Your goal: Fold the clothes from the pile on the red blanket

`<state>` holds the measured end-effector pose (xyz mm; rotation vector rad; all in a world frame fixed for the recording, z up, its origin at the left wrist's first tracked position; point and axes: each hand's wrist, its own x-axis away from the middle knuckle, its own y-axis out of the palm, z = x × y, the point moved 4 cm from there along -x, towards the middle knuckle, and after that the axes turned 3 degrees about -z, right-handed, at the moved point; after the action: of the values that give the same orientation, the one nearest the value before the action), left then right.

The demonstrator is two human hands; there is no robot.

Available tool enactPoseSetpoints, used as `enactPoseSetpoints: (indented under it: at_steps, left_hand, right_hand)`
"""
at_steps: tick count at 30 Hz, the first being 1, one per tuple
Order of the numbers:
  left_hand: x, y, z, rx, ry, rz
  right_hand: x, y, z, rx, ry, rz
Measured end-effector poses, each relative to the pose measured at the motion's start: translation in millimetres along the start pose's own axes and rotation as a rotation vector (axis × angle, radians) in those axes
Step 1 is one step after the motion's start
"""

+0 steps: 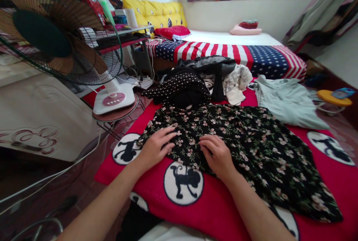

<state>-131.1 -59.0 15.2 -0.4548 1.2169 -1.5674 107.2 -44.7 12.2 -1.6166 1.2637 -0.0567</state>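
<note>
A black dress [246, 136] with small pink flowers and green leaves lies spread sideways on a red blanket [220, 203], widening toward the right. My left hand [158, 146] rests on its left part, fingers stretched and a little apart. On the dress's near edge lies my right hand [218, 155], with fingers slightly bent and spread over the cloth. Neither hand grips anything that I can see. Just beyond the dress is a heaped black polka-dot garment [181, 88].
Behind lie crumpled clothes [237, 81]; a pale green garment [288, 99] is at right. A fan [114, 97] stands on a stool at left, near a desk [125, 40]. A bed [215, 51] is at the back, a yellow stool [334, 97] far right. Cables [81, 162] cross the floor.
</note>
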Motion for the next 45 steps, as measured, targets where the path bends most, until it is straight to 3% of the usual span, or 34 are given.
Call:
enactPoseSetpoints:
  at_steps: [2, 6, 11, 15, 21, 25, 30, 34, 38, 42, 45]
  left_hand:
    - [3.9, 18.7, 10.0, -0.095, 0.053, -0.176]
    - [8.7, 29.2, 7.4, -0.188, 0.042, -0.258]
    - [8.8, 10.5, -15.7, -0.153, -0.100, -0.136]
    - [3.9, -7.4, -28.7, -0.114, -0.163, -0.114]
    - [-44.4, -29.9, -45.3, -0.125, -0.414, 0.013]
    - [-84.7, -18.9, -52.8, -0.175, -0.416, -0.027]
    - [-107.8, -2.0, -65.7, -0.098, -0.370, 0.087]
    - [-106.3, 9.3, -74.1, 0.012, -0.255, -0.015]
    - [-93.1, -13.7, -84.6, 0.090, -0.223, -0.088]
    - [-63.0, -52.8, -104.4, 0.037, -0.492, 0.037]
    - [-39.7, -57.9, -112.2, -0.011, -0.664, 0.041]
  right_hand:
    - [2.6, 10.1, -3.1, -0.023, -0.046, -0.132]
    - [6.9, 17.3, -0.7, 0.017, -0.044, -0.203]
    - [7.5, 16.6, 0.4, 0.025, -0.041, -0.191]
    - [5.9, 16.2, 0.2, 0.005, -0.034, -0.185]
    - [3.8, 15.6, 0.9, -0.016, 0.000, -0.181]
    - [4.6, 14.9, 1.9, -0.038, 0.002, -0.176]
    - [5.1, 14.4, 3.8, -0.051, -0.001, -0.171]
    - [4.8, 14.5, 5.0, -0.071, 0.005, -0.171]
    - [5.1, 15.1, 6.1, -0.077, 0.000, -0.161]
    - [4.9, 15.8, 6.3, -0.081, -0.001, -0.161]
    - [4.4, 16.2, 6.9, -0.079, 0.004, -0.151]
